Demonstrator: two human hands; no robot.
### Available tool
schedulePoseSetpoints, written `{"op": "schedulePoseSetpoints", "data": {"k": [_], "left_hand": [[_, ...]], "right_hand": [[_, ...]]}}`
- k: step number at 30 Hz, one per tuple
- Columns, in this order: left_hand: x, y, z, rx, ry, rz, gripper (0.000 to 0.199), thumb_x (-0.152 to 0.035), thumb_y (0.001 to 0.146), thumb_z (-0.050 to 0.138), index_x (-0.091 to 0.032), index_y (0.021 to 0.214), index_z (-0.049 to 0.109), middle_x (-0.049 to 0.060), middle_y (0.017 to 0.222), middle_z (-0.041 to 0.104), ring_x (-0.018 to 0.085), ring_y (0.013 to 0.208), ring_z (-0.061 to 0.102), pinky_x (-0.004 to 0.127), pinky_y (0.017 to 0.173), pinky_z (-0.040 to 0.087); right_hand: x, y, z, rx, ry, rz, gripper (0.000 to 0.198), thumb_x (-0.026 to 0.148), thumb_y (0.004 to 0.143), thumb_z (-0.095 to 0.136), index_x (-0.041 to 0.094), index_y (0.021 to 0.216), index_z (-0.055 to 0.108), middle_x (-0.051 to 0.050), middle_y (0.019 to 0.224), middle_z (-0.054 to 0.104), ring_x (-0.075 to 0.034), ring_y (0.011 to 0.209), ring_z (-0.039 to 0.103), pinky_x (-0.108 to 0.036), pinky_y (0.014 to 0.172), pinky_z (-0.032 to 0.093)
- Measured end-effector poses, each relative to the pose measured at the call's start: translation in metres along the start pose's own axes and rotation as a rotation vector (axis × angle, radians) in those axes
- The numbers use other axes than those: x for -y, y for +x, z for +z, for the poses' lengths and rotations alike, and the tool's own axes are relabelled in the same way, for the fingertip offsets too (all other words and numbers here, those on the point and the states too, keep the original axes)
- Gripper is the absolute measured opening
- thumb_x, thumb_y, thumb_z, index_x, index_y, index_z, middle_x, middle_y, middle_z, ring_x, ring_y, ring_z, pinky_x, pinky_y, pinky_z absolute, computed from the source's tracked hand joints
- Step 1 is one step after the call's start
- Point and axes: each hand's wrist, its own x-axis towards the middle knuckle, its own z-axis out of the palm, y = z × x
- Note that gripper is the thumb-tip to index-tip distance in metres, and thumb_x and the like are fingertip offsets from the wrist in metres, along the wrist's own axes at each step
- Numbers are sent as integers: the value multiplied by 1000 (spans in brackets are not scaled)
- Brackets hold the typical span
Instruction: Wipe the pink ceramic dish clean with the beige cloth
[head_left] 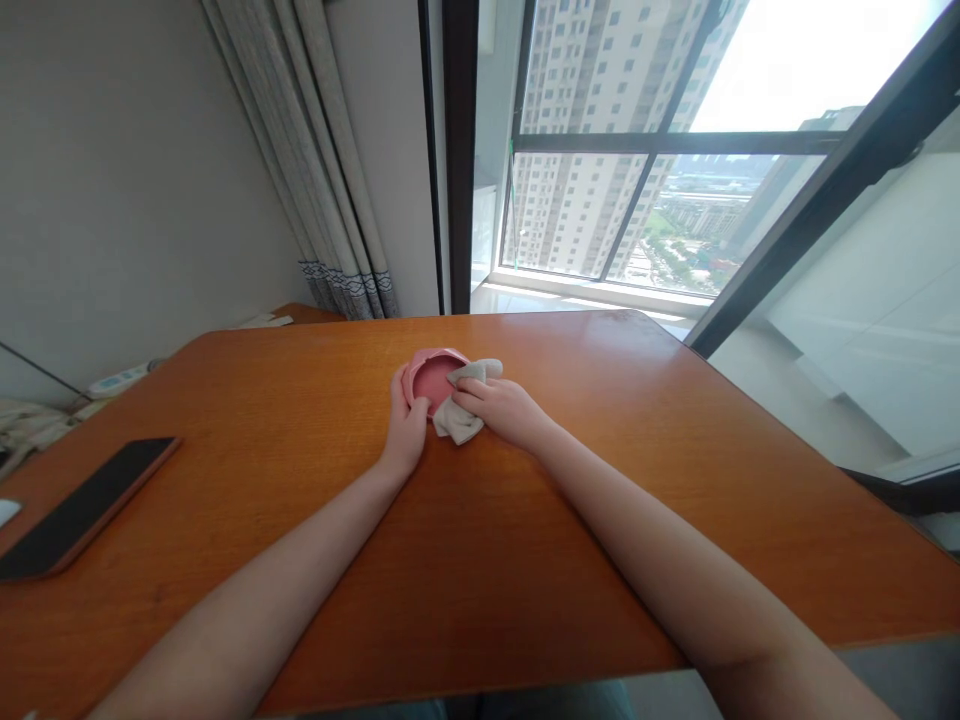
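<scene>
A pink bowl (433,380) is tilted so that its hollow faces me, above the middle of the wooden table. My left hand (406,425) grips its left side, with the thumb at the near rim and the fingers behind. In my right hand (499,402) is a light grey cloth (460,420), pinched under the fingers and pressed at the bowl's right rim. Part of the cloth hangs below the bowl and another fold sticks up beside it. The bowl's right edge is hidden by the cloth.
The brown wooden table (615,560) spreads out under both arms. A dark flat mat or board (90,510) lies at the left, with part of a white object (7,511) by it. Beyond the table are a grey curtain (300,150) and a large window (600,200).
</scene>
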Motion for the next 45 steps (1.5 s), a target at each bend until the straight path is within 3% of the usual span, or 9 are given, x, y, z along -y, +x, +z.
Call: {"op": "schedulePoseSetpoints", "data": {"k": [6,10,14,22,29,33,38,42,45], "left_hand": [[-11,-6,2,48,60,147,69,-17,71,58,-20,135,31,11,142,36,24,131,36,38,112,27],[-9,-15,8,-61,-69,63,84,-23,70,66,-24,140,19,11,144,33,24,130,38,38,110,30],[0,-16,9,-74,-159,34,71,-20,71,64,-26,133,30,8,135,44,23,123,47,38,105,37],[3,-2,4,-7,-70,-11,66,-9,67,53,-23,130,38,7,130,49,23,119,49,39,102,40],[-8,-11,7,-67,-6,79,80,-18,68,64,-22,138,24,11,143,34,24,130,37,37,108,32],[-3,-13,8,-119,-92,104,65,-18,72,59,-22,130,31,10,135,42,22,123,44,36,105,36],[3,-5,7,-123,-226,-67,53,-14,69,52,-24,120,41,5,120,52,17,104,56,31,89,49],[0,-3,7,-99,-362,-296,52,-17,70,50,-29,120,40,2,108,57,13,76,60,28,66,54],[-2,-5,8,-64,-388,-297,52,-18,70,55,-31,118,43,2,115,55,14,79,60,28,67,54]], "right_hand": [[1,-2,11,-49,-22,44,21,19,92,43,17,91,63,-7,96,61,-15,71,50,-31,65,34],[14,2,16,-132,-23,87,22,20,93,42,19,87,63,-6,88,60,-16,70,47,-31,64,32],[20,5,17,-160,-13,97,23,20,93,41,19,87,64,-6,88,59,-16,71,46,-31,65,32],[-8,0,15,-96,-10,-43,24,21,95,40,17,102,62,-9,109,60,-18,84,51,-32,73,37],[9,3,16,-118,7,92,21,20,93,44,19,92,64,-6,93,61,-17,73,49,-32,67,36],[18,7,15,-160,70,122,24,19,93,41,19,99,64,-7,97,61,-17,74,50,-32,68,38],[7,-1,12,-208,185,20,32,18,92,42,22,119,57,-8,120,57,-17,88,55,-31,78,45],[7,-9,3,-504,269,277,40,27,89,49,28,128,50,-7,138,43,-25,119,46,-39,98,41],[10,-7,-1,-509,316,421,49,27,85,53,30,133,46,-7,149,27,-31,132,31,-50,105,33]]}}
